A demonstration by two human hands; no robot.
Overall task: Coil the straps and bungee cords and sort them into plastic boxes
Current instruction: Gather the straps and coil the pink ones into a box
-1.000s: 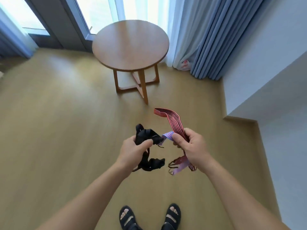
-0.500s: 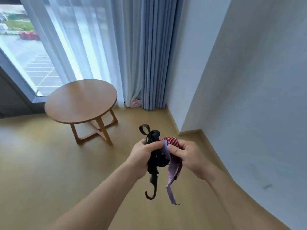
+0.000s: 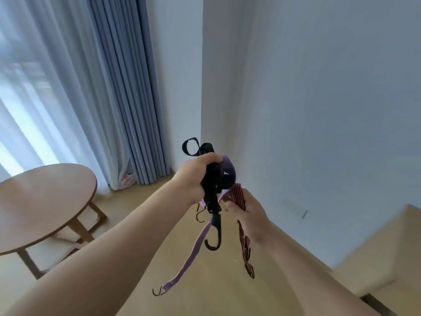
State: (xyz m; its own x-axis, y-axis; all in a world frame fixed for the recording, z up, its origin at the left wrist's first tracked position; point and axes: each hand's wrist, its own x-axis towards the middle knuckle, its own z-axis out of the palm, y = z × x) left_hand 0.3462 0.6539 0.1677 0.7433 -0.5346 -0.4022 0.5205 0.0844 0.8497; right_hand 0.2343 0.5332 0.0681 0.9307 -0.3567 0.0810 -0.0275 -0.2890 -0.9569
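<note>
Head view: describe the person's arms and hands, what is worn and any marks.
Both arms are bare: the left forearm and right forearm show no sleeve up to the frame edge. The left hand and right hand wear no gloves. No watch, bracelet or ring shows on the visible sides; no markings can be made out, though the picture is slightly blurred.

Round table (image 3: pixel 45 201) partly beyond left edge

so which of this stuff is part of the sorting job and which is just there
Job:
- black strap and purple cord, both gripped in the left hand
- red cord, held in the right hand

Just there:
- table
- curtains
- wall
- floor

No boxes in view.
</note>
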